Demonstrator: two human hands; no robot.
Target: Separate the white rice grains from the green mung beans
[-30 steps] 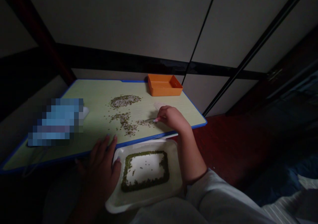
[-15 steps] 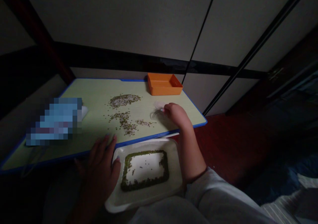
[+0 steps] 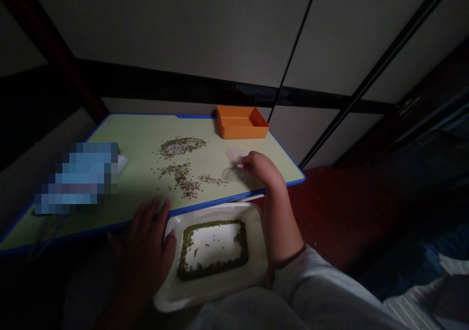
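My right hand [image 3: 262, 170] is closed in a pinch low over the right part of the table. From its fingertips a thin, see-through curved thing [image 3: 230, 174] sticks out to the left; its exact kind is unclear. Just beyond the fingers lies a small pale pinkish patch of grains [image 3: 234, 153]. My left hand [image 3: 146, 252] has its fingers spread at the table's front edge, its thumb by the rim of a white tray [image 3: 258, 266]. Small green beans [image 3: 212, 271] line the tray's floor edges. Mixed green and pale grains [image 3: 183, 146] lie scattered mid-table.
An orange box [image 3: 244, 131] stands at the back right of the blue-edged table [image 3: 139, 130]. A blurred-out blue item [image 3: 78, 178] lies at the left. Behind the table rise cabinet panels [image 3: 183, 27]; to the right is red floor [image 3: 322, 208].
My right hand stays in nearly the same spot, with the clear curved thing shifted slightly and the pale patch showing more. My left hand stays put. The view moves a little.
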